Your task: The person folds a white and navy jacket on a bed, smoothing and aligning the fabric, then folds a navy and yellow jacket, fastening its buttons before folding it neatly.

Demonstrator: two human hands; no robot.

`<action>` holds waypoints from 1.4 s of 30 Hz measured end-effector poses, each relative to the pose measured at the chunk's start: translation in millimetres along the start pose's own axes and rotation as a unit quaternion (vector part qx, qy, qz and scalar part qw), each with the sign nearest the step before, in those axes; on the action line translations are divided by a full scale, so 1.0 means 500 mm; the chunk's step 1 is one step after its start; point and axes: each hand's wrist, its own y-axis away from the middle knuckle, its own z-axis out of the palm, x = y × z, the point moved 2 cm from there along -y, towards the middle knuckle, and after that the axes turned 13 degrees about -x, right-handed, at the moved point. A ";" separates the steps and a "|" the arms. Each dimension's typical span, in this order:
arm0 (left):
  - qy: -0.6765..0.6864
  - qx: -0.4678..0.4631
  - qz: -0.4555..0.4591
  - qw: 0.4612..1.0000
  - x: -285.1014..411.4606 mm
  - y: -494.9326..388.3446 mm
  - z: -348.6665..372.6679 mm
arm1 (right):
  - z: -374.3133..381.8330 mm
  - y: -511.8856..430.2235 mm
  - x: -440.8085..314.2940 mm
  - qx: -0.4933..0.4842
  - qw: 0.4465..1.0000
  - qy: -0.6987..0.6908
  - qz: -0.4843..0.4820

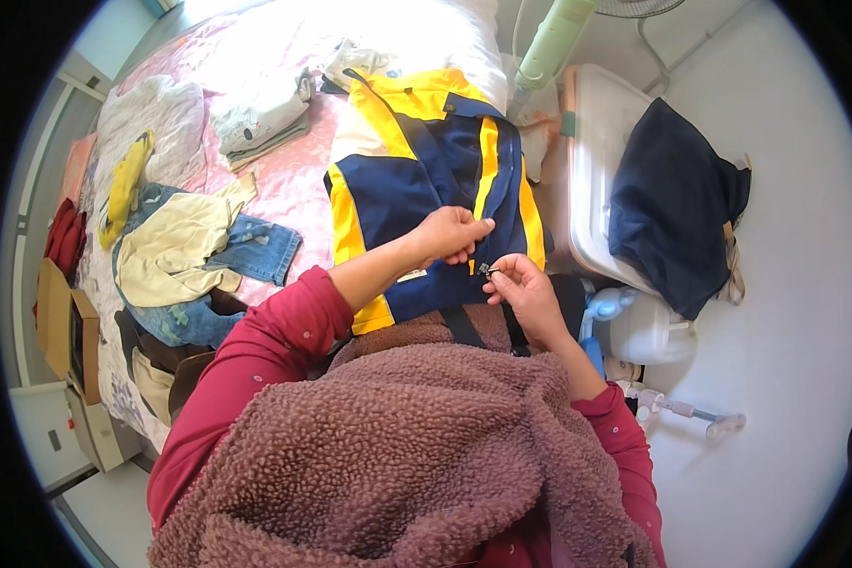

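Observation:
A navy and yellow jacket [387, 206] lies spread before me at the bed's edge, its collar pointing away. My left hand [454, 234] pinches the jacket's front edge near the lower middle, beside a yellow stripe. Between the thumb and fingers of my right hand [525, 287] is a small dark zipper pull [485, 270] near the hem. The two hands are close together but apart. Whether the zipper's two sides are joined cannot be made out. A pale label [412, 275] is partly covered by my left forearm.
Folded clothes [259, 124] and a cream top over jeans [177, 241] lie on the pink bedding [319, 135]. To the right, a navy cloth bag [674, 213] rests on a white-lidded storage box [596, 163]. A green fan stand [554, 42] rises behind it.

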 end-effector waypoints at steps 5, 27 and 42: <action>-0.201 -0.038 -0.019 0.979 0.000 0.055 0.021 | 0.014 0.011 0.013 0.006 1.000 -0.004 -0.004; 0.222 -0.008 0.131 0.966 -0.038 0.061 0.160 | 0.023 0.058 0.049 0.122 0.960 -0.249 0.047; 0.227 -0.010 0.114 0.967 -0.056 0.072 0.172 | 0.022 0.064 0.069 0.154 0.963 -0.219 -0.014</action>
